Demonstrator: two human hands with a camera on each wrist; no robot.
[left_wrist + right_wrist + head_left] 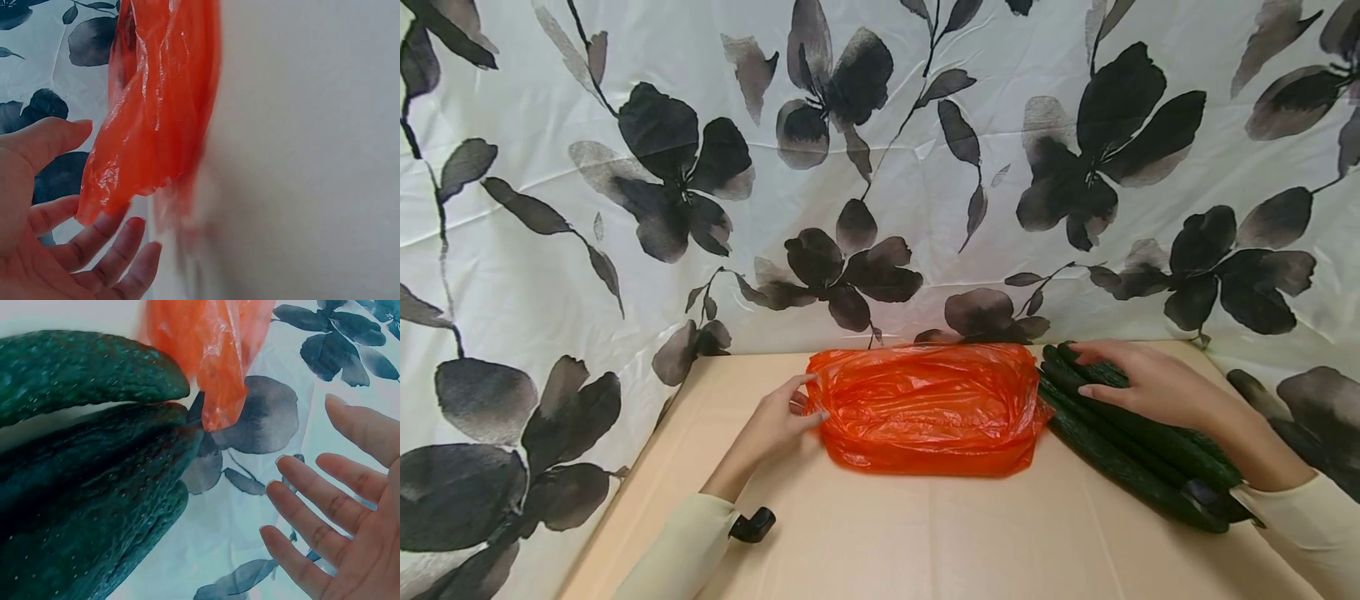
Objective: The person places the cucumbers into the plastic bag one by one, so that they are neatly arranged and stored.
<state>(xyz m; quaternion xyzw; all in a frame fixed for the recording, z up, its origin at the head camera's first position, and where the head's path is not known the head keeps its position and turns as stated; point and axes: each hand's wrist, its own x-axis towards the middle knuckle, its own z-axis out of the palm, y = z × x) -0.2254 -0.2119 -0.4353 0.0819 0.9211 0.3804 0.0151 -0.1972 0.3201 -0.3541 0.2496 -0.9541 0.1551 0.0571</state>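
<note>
Two hands flank the orange bag [928,408] at frame centre. Left hand [778,421] touches its left edge, fingers relaxed. Right hand [1138,383] rests open on the cucumbers [1142,454], lower right.

Improvised tabletop recording corner, likely domestic: plain beige table [925,542] boxed in at back and sides by hung white cloth printed with dark flowers [880,167]; household goods only, namely an orange plastic bag [928,408] and cucumbers [1142,454]
</note>
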